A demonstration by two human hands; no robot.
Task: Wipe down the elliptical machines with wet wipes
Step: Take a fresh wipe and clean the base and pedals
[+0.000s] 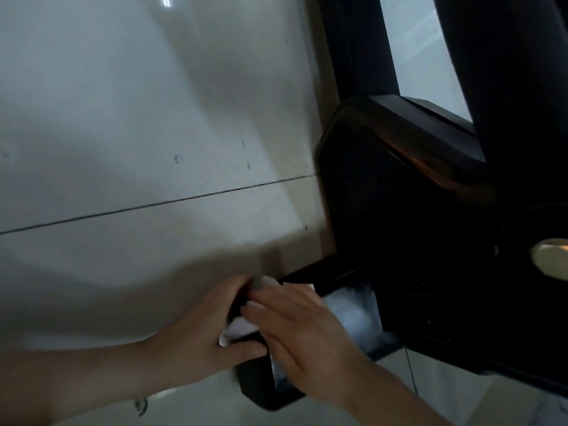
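Pale, glossy floor tiles (pixel 123 103) across the left and centre of the frame, split by a thin dark grout line (pixel 153 207) slanting up rightward. Bright glare (pixel 166 0) at the top edge; small dark scuffs (pixel 178 158) near centre.

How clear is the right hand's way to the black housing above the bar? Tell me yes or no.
Probably yes. The right hand lies flat on the bar, and the housing rises just beyond it with nothing between; the left hand grips the wipe.

Head camera, one view: looks forward and steeply down, tilted, close over elliptical base (pixel 415 226) and pale floor (pixel 123 118).
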